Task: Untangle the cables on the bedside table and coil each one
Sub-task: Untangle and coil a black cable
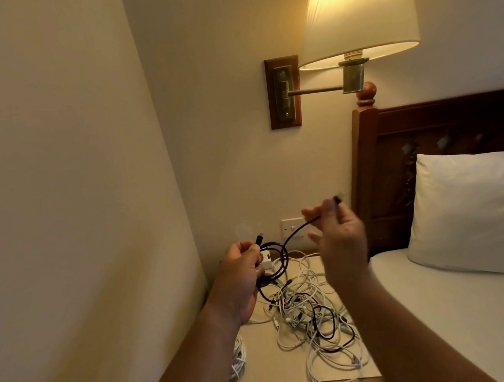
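Observation:
A black cable (280,256) is held in the air above the bedside table (265,360). My left hand (240,276) grips a few wound loops of it, one plug end poking up past the fingers. My right hand (338,229) pinches the cable near its other plug, raised to the right, and the cable runs in an arc between the hands. Below lies a tangled heap of white and black cables (313,317) on the table top. A coiled white cable (238,360) lies at the table's left edge, partly hidden by my left forearm.
A white charger block (266,257) sits at the table's back by the wall. A wall switch (292,226) is behind the hands. A lit swing-arm lamp (355,19) hangs above. The bed (449,305) with a pillow (470,211) borders the table on the right.

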